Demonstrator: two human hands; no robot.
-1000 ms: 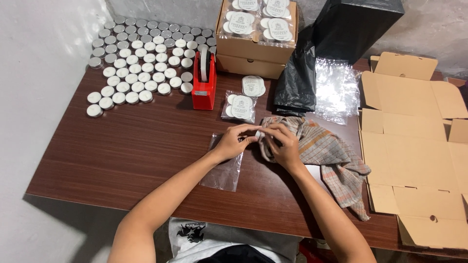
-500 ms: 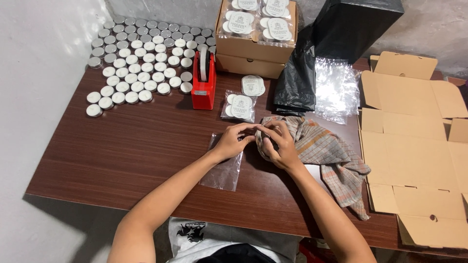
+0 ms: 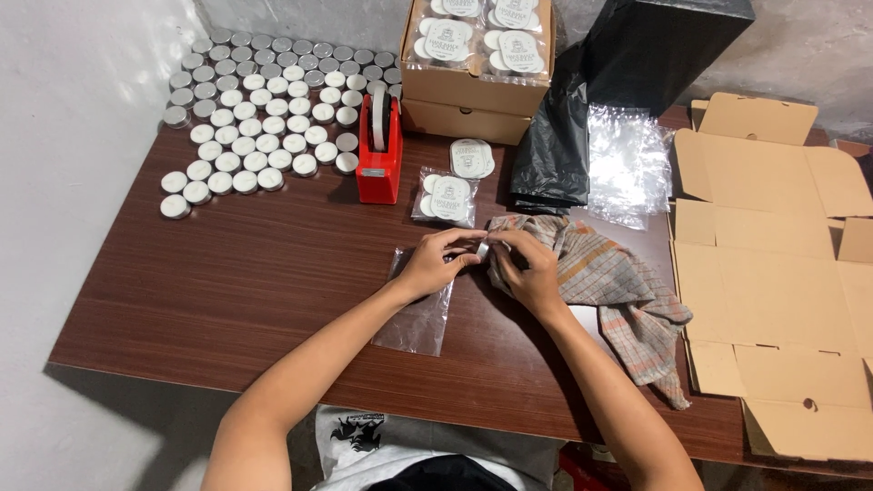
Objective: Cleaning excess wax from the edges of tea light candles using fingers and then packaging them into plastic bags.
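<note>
- My left hand [image 3: 435, 262] and right hand [image 3: 527, 269] both pinched a small tin [image 3: 482, 247] over the brown worktop [image 3: 227, 273].
- A clear bag [image 3: 420, 314] lay under my left hand.
- A red tape holder [image 3: 379, 150] stood near a bagged pack with a round white label [image 3: 446, 195].

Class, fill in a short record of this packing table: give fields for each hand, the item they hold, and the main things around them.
Left hand: pinches a small round tin, resting over a clear plastic bag
Right hand: on the same tin, beside a checked cloth
Tape dispenser: red, upright, behind the hands
Loose tins: rows at the table's far left
Bagged tins: one packet near the dispenser
Flat cardboard box: unfolded, at the right
</note>
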